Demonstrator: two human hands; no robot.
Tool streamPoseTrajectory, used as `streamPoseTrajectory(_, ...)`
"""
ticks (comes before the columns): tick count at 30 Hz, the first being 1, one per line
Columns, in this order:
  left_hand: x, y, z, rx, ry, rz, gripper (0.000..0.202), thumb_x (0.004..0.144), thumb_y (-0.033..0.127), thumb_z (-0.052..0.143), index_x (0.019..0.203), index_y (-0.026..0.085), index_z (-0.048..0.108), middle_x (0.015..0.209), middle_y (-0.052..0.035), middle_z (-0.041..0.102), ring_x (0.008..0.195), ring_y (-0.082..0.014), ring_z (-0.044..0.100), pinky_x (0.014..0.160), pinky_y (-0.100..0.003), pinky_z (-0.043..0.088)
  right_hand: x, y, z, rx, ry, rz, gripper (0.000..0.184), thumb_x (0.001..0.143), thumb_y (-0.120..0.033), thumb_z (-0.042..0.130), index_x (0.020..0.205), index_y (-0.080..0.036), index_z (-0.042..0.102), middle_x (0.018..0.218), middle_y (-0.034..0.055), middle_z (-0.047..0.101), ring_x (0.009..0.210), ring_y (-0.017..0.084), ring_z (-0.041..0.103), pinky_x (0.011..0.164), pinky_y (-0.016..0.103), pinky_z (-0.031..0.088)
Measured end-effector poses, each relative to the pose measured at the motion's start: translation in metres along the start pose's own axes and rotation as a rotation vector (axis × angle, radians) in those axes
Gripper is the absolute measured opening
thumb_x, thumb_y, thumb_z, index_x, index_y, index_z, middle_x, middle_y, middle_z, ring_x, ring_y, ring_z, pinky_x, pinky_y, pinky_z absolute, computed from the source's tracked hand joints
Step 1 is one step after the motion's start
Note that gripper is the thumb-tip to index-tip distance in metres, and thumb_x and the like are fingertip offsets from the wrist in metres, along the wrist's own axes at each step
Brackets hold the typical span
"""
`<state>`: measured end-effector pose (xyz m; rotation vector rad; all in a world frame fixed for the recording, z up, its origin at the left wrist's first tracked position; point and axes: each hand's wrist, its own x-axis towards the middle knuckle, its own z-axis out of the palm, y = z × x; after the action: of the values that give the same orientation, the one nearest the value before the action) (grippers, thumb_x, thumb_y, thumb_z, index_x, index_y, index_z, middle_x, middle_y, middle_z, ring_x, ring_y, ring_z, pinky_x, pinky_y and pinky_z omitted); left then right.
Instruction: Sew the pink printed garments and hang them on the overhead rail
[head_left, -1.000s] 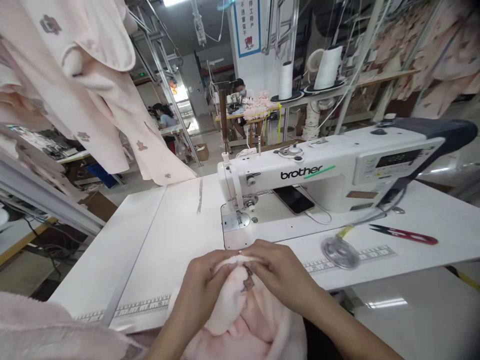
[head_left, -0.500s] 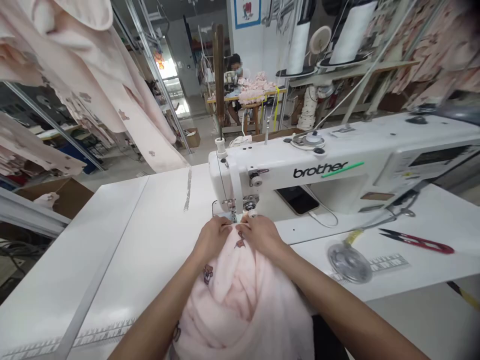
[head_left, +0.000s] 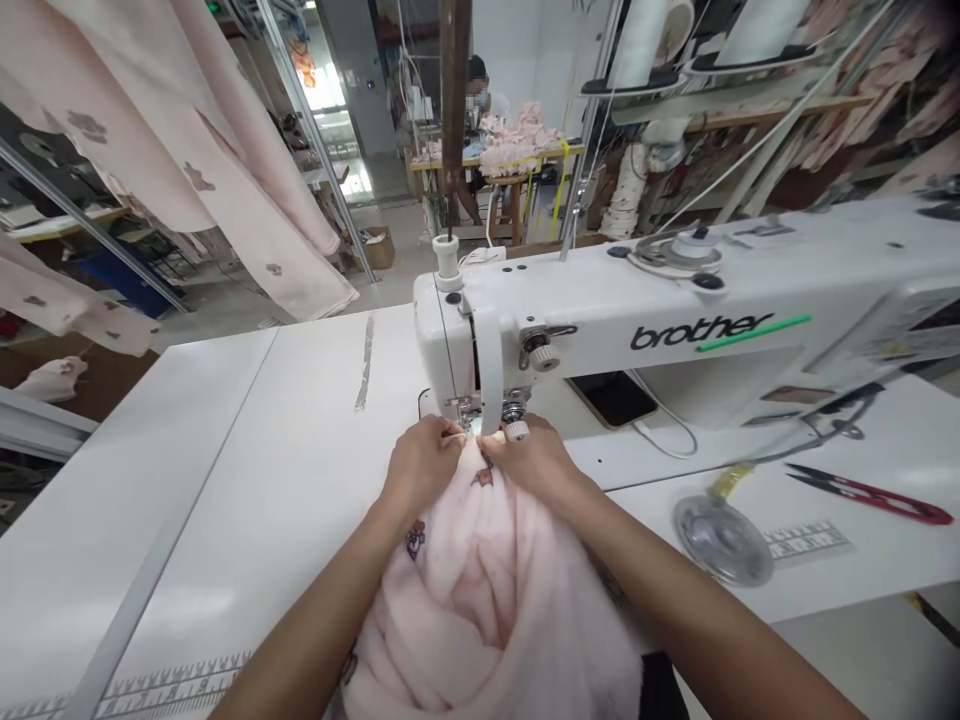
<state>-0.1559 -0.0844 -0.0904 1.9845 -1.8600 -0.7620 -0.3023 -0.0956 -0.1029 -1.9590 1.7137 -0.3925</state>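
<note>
Both hands, left hand (head_left: 421, 462) and right hand (head_left: 534, 462), pinch the pink fleece (head_left: 480, 580) in closed grip.

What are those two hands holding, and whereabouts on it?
Both the left hand and right hand pinch the far edge of the pink fleece fabric, right at the sewing machine needle.

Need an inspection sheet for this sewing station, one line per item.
Surface: white table, printed ruler along the front edge.
Job's things: pink fleece bunched, its edge at the presser foot of the sewing machine.
Clutter: red snips, clear round disc, phone.
Hands: left hand and right hand pinch the fleece edge.
Cables: white cable from the phone.
Surroundings: hanging pink garments, a seated person behind.
</note>
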Motion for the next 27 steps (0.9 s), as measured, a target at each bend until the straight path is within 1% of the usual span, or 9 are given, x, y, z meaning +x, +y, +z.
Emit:
streamPoseTrajectory(6, 0.001, 0.001, 0.001, 0.031, 0.01, 0.033, 0.014, 0.081, 0.021, 0.045, 0.083, 0.02, 0.059, 0.089, -0.0021, 0.064, 0.083, -0.018, 0.058, 0.067, -0.026, 0.038, 0.0, -0.001, 0.002, -0.046, 0.033, -0.012, 0.019, 0.081, -0.025, 0.049, 0.076, -0.018, 0.065, 0.072, 0.0019, 0.065, 0.067, 0.015, 0.055, 0.056, 0.024, 0.031)
streamPoseTrajectory(12, 0.003, -0.003, 0.003, 0.083, 0.027, 0.073, 0.011, 0.083, 0.021, 0.046, 0.084, 0.019, 0.057, 0.09, -0.0037, 0.062, 0.08, -0.0191, 0.058, 0.068, -0.028, 0.038, 0.0, 0.0, 0.005, -0.074, 0.07, -0.009, 0.017, 0.081, -0.022, 0.048, 0.075, -0.018, 0.064, 0.07, 0.0011, 0.063, 0.062, 0.014, 0.052, 0.053, 0.025, 0.027)
streamPoseTrajectory(15, 0.004, -0.004, 0.003, 0.084, 0.029, 0.087, 0.01, 0.083, 0.02, 0.047, 0.085, 0.019, 0.056, 0.089, -0.0036, 0.062, 0.079, -0.0189, 0.057, 0.067, -0.028, 0.038, -0.001, 0.0, 0.005, -0.083, 0.073, -0.026, 0.016, 0.081, -0.019, 0.048, 0.072, -0.018, 0.062, 0.071, 0.0007, 0.063, 0.062, 0.013, 0.051, 0.053, 0.024, 0.027)
streamPoseTrajectory(18, 0.004, -0.005, 0.002, 0.073, 0.029, 0.102, 0.011, 0.083, 0.02, 0.046, 0.082, 0.018, 0.056, 0.089, -0.0036, 0.061, 0.079, -0.0184, 0.057, 0.067, -0.027, 0.038, -0.001, 0.001, 0.006, -0.09, 0.079, -0.045, 0.015, 0.081, -0.018, 0.049, 0.071, -0.017, 0.061, 0.073, 0.0009, 0.063, 0.063, 0.012, 0.052, 0.053, 0.024, 0.027)
streamPoseTrajectory(20, 0.005, -0.005, 0.002, 0.065, 0.029, 0.104, 0.012, 0.084, 0.021, 0.045, 0.081, 0.018, 0.057, 0.091, -0.004, 0.061, 0.08, -0.0186, 0.058, 0.067, -0.027, 0.038, -0.001, 0.002, 0.007, -0.098, 0.101, -0.043, 0.015, 0.081, -0.018, 0.05, 0.07, -0.017, 0.06, 0.072, 0.0009, 0.062, 0.063, 0.012, 0.052, 0.053, 0.024, 0.027)
streamPoseTrajectory(24, 0.006, -0.004, 0.002, 0.04, 0.034, 0.106, 0.015, 0.084, 0.02, 0.044, 0.088, 0.019, 0.059, 0.095, -0.0036, 0.062, 0.086, -0.0197, 0.059, 0.068, -0.027, 0.04, 0.0, 0.003, 0.01, -0.12, 0.148, -0.05, 0.016, 0.082, -0.018, 0.049, 0.069, -0.017, 0.059, 0.07, 0.0001, 0.061, 0.06, 0.012, 0.051, 0.052, 0.024, 0.028)
streamPoseTrajectory(27, 0.007, -0.004, 0.002, 0.025, 0.029, 0.112, 0.015, 0.083, 0.021, 0.045, 0.085, 0.019, 0.059, 0.092, -0.0035, 0.063, 0.085, -0.0199, 0.059, 0.067, -0.027, 0.04, 0.001, 0.005, 0.013, -0.135, 0.17, -0.079, 0.015, 0.082, -0.017, 0.049, 0.071, -0.018, 0.06, 0.07, -0.0006, 0.061, 0.06, 0.012, 0.051, 0.052, 0.023, 0.028)
